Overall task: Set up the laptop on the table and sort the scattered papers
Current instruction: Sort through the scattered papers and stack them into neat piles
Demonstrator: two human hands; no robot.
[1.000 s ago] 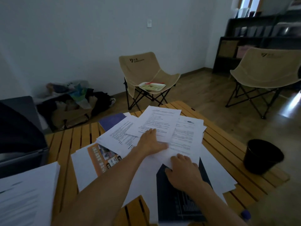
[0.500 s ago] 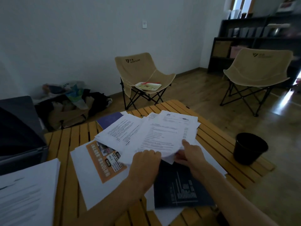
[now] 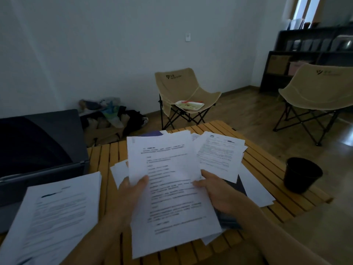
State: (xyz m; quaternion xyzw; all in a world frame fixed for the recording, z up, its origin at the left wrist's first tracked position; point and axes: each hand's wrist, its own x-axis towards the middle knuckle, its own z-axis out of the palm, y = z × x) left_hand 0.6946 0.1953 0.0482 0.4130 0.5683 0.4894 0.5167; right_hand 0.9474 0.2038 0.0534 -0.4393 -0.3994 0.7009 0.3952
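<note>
I hold a bundle of printed white sheets [image 3: 168, 180] lifted above the slatted wooden table [image 3: 267, 169]. My left hand [image 3: 131, 196] grips its left edge with the thumb on top, and my right hand [image 3: 217, 192] grips its right edge. More loose papers [image 3: 219, 155] lie fanned on the table behind the bundle. A neat stack of printed pages [image 3: 55, 213] lies at the near left. The open dark laptop [image 3: 36, 150] stands at the far left of the table, with its screen dark. A dark printed sheet [image 3: 232, 219] shows under my right hand.
A black bin [image 3: 301, 175] stands on the floor to the right of the table. Two beige folding chairs [image 3: 183, 96] [image 3: 317, 92] stand beyond it, the nearer one with a tray on its seat. Bags [image 3: 110, 119] are piled against the wall. Dark shelves [image 3: 309, 54] fill the far right corner.
Both hands went from lying flat on the scattered papers to gathering a bundle and raising it off the table towards me. The orange flyer is now hidden behind the lifted sheets.
</note>
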